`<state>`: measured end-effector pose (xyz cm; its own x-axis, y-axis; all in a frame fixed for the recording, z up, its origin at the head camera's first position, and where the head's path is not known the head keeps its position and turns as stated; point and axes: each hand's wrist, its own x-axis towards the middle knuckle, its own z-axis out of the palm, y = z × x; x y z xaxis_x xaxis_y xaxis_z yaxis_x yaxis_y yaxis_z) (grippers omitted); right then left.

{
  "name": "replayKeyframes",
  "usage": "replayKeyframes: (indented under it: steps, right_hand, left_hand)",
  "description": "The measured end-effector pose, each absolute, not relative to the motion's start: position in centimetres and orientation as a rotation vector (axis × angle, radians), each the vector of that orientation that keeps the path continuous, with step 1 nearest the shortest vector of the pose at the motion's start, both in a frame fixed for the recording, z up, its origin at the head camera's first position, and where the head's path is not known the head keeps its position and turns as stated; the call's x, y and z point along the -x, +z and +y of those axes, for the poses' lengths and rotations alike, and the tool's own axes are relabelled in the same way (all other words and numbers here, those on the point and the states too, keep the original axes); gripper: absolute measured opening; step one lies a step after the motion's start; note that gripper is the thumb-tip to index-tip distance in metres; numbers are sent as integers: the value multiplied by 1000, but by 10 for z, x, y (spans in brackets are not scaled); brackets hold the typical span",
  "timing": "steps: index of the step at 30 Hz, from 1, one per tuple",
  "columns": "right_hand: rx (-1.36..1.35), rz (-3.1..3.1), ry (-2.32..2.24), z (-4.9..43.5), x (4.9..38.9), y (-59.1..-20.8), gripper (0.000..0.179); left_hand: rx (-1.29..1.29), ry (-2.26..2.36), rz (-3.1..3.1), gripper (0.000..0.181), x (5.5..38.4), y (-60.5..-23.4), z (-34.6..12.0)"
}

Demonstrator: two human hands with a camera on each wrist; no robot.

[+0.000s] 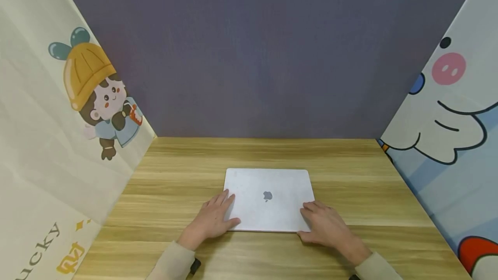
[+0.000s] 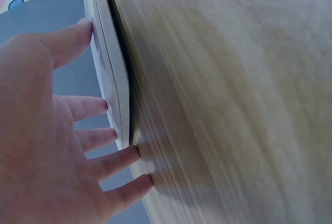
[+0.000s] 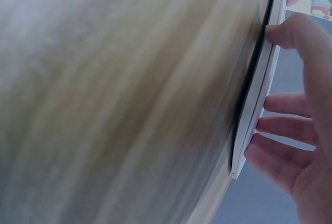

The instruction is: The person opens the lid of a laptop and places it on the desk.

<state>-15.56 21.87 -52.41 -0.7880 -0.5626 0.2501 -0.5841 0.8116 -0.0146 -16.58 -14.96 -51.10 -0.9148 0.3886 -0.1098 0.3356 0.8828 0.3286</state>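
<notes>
Silver laptop (image 1: 268, 217) lies closed, flat near the middle of the wood-grain table (image 1: 186, 159). I read the left hand (image 1: 213, 220) as spread, thumb atop it; the right hand (image 1: 326, 224) bends loosely, thumb at its front edge, neither clasping. I judge contact made, lifting or opening not begun.

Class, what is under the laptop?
The table shows around the laptop, with a dark strip beneath its edge. Anything further under is covered and cannot be seen.
</notes>
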Motion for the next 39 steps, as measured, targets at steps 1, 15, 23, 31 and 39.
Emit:
replayKeyframes:
  steps: [1,15,23,31,39]
  right_hand:
    - [-889,-2760,133,219,156,-524,56]
    - [-926,-2702,97,220,156,-524,51]
    - [-920,-2712,108,222,157,-525,50]
    - [-939,-2709,92,221,158,-521,51]
    - [-961,-2710,84,219,160,-514,49]
  left_hand:
    - [-558,458,2881,80,166,-511,-150]
    - [-554,472,2875,81,164,-509,-149]
    - [-563,488,2868,80,162,-508,-150]
    - [-571,496,2880,79,163,-508,-151]
    - [-538,531,2862,80,163,-507,-154]
